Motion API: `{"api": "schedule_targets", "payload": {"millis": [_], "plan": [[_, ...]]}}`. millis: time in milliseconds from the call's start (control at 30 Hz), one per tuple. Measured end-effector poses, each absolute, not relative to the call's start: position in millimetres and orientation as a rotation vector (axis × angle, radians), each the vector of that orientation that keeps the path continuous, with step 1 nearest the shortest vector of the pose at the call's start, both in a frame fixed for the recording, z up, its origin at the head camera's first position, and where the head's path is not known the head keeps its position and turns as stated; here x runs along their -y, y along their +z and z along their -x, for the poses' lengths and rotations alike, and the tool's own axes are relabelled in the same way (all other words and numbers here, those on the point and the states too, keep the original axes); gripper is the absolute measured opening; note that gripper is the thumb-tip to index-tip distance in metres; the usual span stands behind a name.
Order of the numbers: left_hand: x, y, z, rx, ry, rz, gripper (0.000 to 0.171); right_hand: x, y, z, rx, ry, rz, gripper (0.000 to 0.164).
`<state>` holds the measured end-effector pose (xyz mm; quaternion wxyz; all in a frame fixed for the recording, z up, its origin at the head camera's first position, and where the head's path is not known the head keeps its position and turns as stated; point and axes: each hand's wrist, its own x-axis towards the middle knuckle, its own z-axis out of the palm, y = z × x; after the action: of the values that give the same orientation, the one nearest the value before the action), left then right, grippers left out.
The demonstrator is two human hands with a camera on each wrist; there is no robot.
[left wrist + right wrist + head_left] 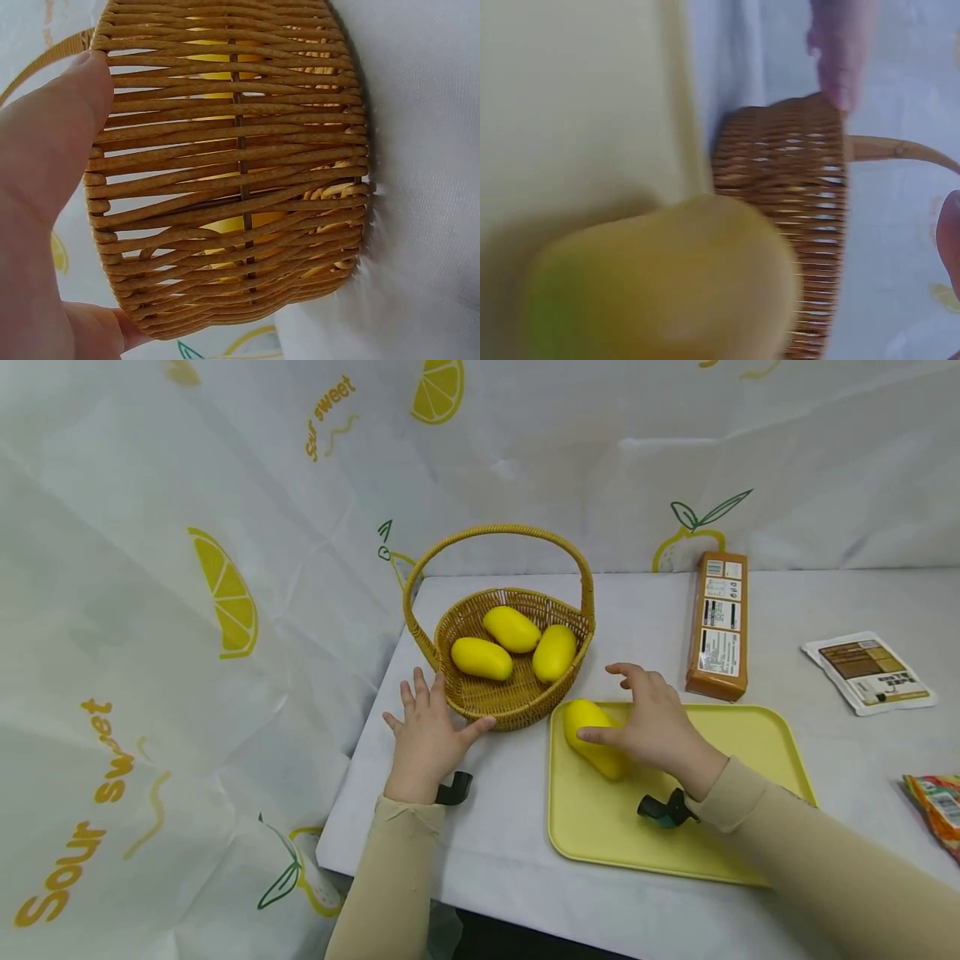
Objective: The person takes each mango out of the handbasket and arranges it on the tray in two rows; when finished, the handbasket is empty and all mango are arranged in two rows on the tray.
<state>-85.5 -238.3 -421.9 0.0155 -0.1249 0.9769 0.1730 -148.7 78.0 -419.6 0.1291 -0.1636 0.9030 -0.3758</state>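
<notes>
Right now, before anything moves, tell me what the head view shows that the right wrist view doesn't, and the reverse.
Only the head view: the brown box, the white packet, the colourful packet at the right edge, and an open look at three yellow fruits in the basket.

Only the right wrist view: a green patch on the loose yellow fruit.

Both: that loose fruit on the tray, the basket, the left hand at its rim, and at least part of the right hand.
</notes>
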Motion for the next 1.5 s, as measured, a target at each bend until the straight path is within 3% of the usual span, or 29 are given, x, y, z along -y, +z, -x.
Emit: {"api": "schedule_targets", "payload": {"millis": [267, 533, 800, 1033, 1500], "plan": [[239, -419, 87, -3.031, 0.542, 0.390, 0.124, -65, -367, 163, -2.583, -1.237, 0.482, 0.118], [240, -422, 87, -3.026, 0.560, 0.389, 0.123, -25, -343, 164, -2.442, -1.404, 0.671, 0.112], [241, -425, 90, -3.043, 0.586, 0.371, 0.122, 7, -343, 191, -2.008, -1.743, 0.880, 0.096], [242, -425, 89, -3.040, 0.573, 0.384, 0.122, 27, -351, 228, -1.560, -1.898, 0.733, 0.073], [243, -424, 89, -3.061, 0.492, 0.372, 0.123, 56, -357, 272, -1.669, -1.592, 0.549, 0.074]]}}
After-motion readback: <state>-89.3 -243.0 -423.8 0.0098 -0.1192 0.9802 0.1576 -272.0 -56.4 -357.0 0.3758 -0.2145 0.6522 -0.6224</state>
